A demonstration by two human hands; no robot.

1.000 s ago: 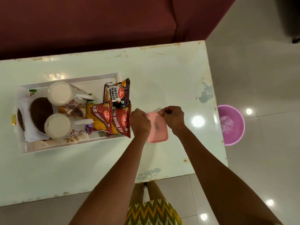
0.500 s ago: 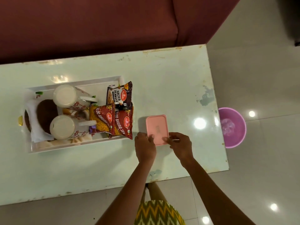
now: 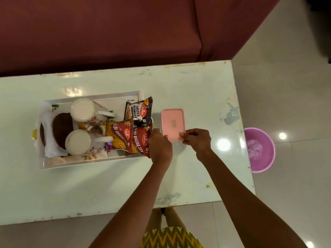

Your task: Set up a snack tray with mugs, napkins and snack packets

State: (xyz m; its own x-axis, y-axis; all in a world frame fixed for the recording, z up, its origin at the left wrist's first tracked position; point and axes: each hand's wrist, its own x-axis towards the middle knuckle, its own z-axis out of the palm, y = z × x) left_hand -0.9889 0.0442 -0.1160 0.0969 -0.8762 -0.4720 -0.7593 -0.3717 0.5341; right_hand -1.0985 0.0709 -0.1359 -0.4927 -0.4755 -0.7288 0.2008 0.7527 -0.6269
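A white tray [image 3: 89, 164] sits on the left of the table. It holds two white floral mugs [image 3: 82, 109] [image 3: 78, 142], white napkins [image 3: 49, 140] under brown discs [image 3: 61, 127], a salted peanuts packet [image 3: 138, 111] and two aloo bhujia packets [image 3: 118, 135] [image 3: 141, 140]. A pink lidded box [image 3: 172, 122] lies flat on the table just right of the tray. My left hand [image 3: 160, 145] grips the box's near left corner and overlaps the right bhujia packet. My right hand [image 3: 197, 139] pinches the box's near right corner.
The pale green table [image 3: 197, 90] ends at a worn right edge. Beyond that edge, a pink bucket [image 3: 259, 149] stands on the tiled floor. A maroon sofa [image 3: 107, 33] runs along the far side. My legs show under the near edge.
The pink box was held up by both hands, then set on the table. It has since slid away from me to lie beside the tray's packets, with my hands on its near edge.
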